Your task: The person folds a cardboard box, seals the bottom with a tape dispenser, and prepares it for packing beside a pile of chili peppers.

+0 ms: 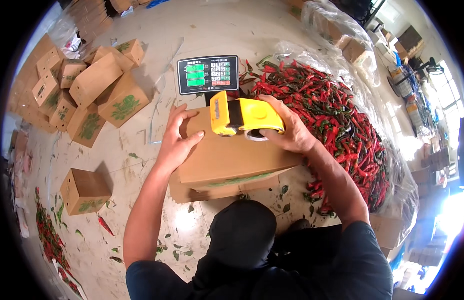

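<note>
A closed cardboard carton [232, 161] sits right in front of me, with part of a green print on its near side. My left hand [181, 137] rests on its far left part, thumb and fingers spread apart against the cardboard. In my right hand [292, 129] is a yellow tape dispenser [256, 113] with a black band, held over the carton's far right part. The tape roll [255, 135] shows at its underside. Just beyond the carton stands a weighing scale's display panel [208, 75], with lit green readouts and a keypad. The scale's platform is hidden.
A large heap of red and green chili peppers [325, 127] lies on the right, edged by clear plastic sheeting [399, 180]. Several cardboard boxes [96, 82] are piled at far left. One small box [85, 191] stands nearer, on the leaf-strewn floor [134, 180]. More peppers [48, 232] lie at lower left.
</note>
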Motion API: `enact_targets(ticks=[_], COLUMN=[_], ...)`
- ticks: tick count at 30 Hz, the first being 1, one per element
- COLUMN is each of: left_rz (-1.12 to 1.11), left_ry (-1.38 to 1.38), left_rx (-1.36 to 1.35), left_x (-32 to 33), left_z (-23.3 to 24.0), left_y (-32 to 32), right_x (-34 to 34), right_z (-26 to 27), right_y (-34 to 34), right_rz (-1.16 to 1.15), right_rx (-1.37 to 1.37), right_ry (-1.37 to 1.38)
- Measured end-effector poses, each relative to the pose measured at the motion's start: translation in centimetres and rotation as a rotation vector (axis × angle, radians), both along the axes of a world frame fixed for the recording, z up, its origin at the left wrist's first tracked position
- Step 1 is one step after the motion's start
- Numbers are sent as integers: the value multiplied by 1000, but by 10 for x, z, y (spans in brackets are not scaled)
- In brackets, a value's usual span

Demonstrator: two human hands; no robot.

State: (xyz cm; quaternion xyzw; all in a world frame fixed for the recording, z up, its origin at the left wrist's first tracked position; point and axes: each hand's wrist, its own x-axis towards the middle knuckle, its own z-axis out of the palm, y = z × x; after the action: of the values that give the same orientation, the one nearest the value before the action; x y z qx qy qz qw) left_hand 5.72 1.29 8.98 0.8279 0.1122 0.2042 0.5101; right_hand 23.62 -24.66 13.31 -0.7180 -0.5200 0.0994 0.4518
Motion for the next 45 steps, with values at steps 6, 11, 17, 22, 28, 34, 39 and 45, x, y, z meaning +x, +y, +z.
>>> enact_targets(ticks=[6,11,17,22,28,34,39,45], left_rz=[81,456,153,-94,-9,63,67,63], left_ry=[-138,-5,17,157,286,312,358,339], left_rx=[-711,-602,-591,-1131,-969,-931,-679,-503], left_x=[-25,-55,-44,-7,12,15,20,23], left_z=[-7,-29,65,75,93,99,98,98], left_y=[-1,26,-25,-54,-63,-62,-60,-59], right_x=[0,-6,-6,-7,-10,-8,-7,-9], right_z=[-5,-5,0,-1,1,0,-3,-1], right_y=[-3,-1,-3,-5,-7,-7,-6,-8], right_rz=[-54,-49,-92,-101,-123,-120,-103,-123], right_rx=[15,63,87,90,99,97,158,127], right_ry=[-86,-67,-174,-205,-165,-178,-217,-181])
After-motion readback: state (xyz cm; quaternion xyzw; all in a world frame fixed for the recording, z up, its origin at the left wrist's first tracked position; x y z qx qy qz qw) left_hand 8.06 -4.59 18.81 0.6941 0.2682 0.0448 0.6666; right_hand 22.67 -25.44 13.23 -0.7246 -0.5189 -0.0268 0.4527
